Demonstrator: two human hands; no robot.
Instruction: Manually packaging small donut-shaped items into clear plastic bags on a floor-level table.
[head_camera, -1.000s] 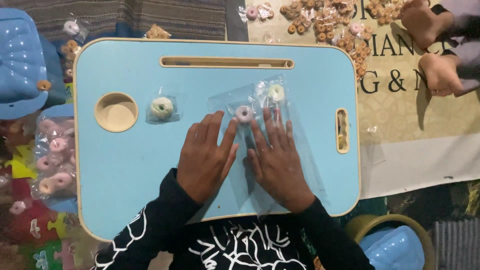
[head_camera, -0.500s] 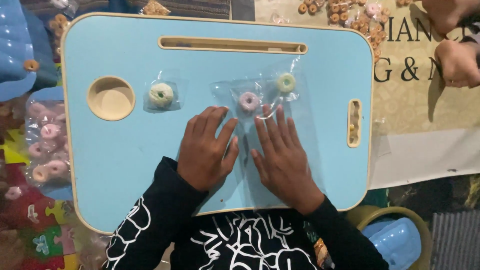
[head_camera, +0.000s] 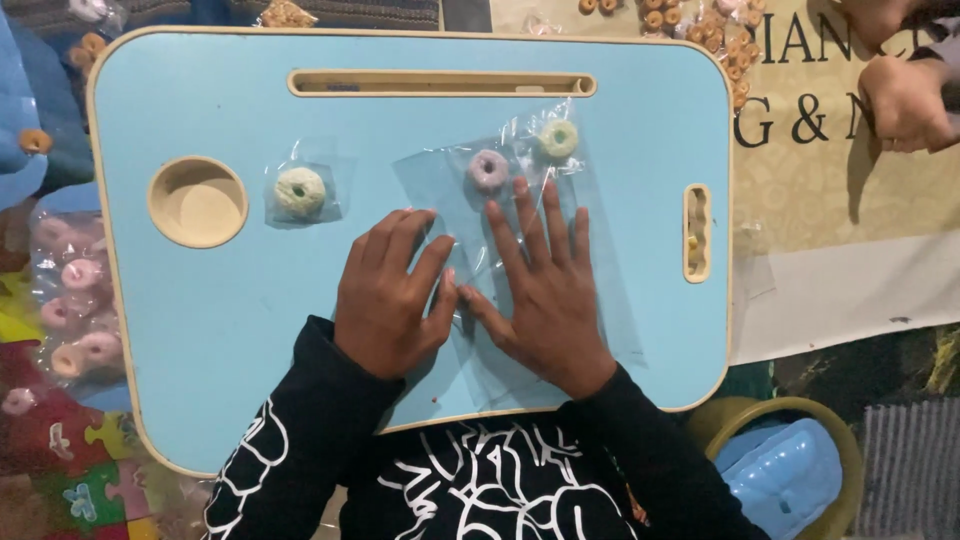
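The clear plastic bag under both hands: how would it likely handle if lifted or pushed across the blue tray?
The clear plastic bag looks thin and crinkled, so probably floppy and light. The blue tray seems smooth, so it may slide. The pink ring inside could shift if tilted.

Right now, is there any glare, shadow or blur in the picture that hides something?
Head view: sharp, evenly lit. The clear plastic bags show faint glare, so their edges are hard to trace. Soft shadows lie under the left hand and right hand. The pink ring stays clear.
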